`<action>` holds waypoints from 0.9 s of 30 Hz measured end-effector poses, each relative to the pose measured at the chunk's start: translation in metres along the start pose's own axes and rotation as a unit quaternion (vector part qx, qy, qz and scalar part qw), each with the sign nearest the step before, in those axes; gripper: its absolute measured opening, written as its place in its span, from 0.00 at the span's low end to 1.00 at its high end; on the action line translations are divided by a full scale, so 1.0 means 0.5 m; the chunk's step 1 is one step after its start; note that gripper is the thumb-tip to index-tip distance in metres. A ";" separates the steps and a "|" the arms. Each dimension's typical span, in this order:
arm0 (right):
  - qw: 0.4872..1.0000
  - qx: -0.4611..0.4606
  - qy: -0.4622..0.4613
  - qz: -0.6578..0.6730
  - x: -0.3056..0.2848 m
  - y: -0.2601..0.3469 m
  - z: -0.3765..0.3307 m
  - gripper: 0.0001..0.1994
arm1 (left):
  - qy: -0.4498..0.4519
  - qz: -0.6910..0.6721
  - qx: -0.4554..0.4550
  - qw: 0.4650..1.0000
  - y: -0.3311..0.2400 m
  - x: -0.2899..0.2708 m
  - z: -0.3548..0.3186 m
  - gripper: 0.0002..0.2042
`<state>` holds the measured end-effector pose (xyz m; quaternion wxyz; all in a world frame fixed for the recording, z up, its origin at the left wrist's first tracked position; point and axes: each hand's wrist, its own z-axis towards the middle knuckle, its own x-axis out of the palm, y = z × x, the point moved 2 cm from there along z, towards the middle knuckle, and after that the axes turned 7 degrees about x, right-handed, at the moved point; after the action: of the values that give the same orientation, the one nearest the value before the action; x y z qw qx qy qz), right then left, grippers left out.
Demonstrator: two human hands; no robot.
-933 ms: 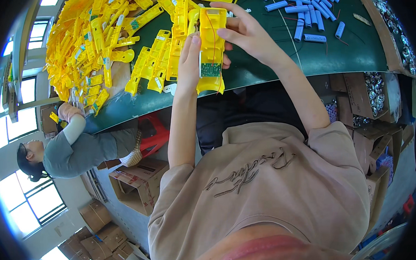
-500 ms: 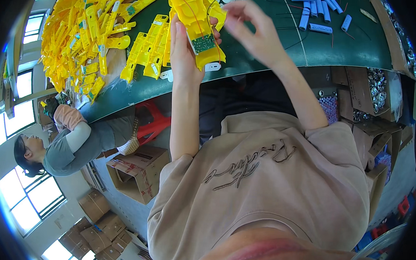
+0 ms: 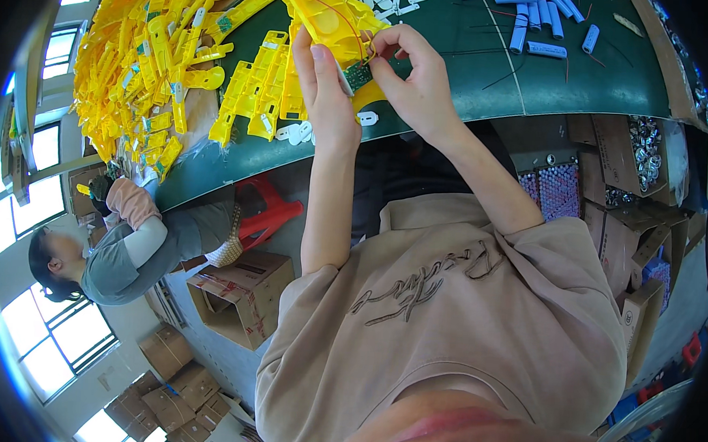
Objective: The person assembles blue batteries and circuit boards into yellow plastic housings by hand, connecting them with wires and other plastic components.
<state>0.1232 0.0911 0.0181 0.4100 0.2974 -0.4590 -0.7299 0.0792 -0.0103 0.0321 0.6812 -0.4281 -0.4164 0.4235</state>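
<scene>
My left hand [image 3: 331, 101] is closed around a yellow plastic casing [image 3: 327, 21], keeping it tilted above the table edge. A small green circuit board [image 3: 359, 75] sits at the casing's near end, partly covered by my fingers. A thin red wire [image 3: 337, 9] runs along the casing's hollow inside. My right hand [image 3: 417, 85] pinches thin wires at the casing's right side, just above the board; its fingertips partly hide them. Below the casing, white plastic tabs [image 3: 301, 132] lie by the table edge.
Many yellow casings [image 3: 140, 46] are heaped at the left on the green table [image 3: 486, 88], with several more [image 3: 253, 86] beside my left hand. Blue cylindrical battery cells [image 3: 547, 50] with wires lie at the right. A co-worker [image 3: 124, 246] is at the table's left end. Cardboard boxes [image 3: 244, 295] stand below.
My right hand has moved in from the right to the casing and now pinches wires near the board. The casing has tilted somewhat in my left hand.
</scene>
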 end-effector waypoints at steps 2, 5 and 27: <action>0.991 0.090 -0.033 0.094 0.008 -0.018 -0.003 0.08 | -0.001 0.026 0.034 0.999 0.005 0.002 0.003 0.18; 0.924 0.201 -0.013 0.326 0.017 -0.030 -0.021 0.06 | -0.019 0.012 0.051 0.998 0.008 0.000 0.015 0.17; 0.989 -0.069 -0.071 -0.114 0.021 0.016 0.007 0.07 | 0.005 0.096 0.066 0.993 0.013 -0.008 -0.020 0.18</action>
<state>0.1180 0.0812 0.0262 0.3103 0.2659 -0.3984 -0.8211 0.0861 -0.0144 0.0221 0.6665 -0.4221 -0.3408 0.5113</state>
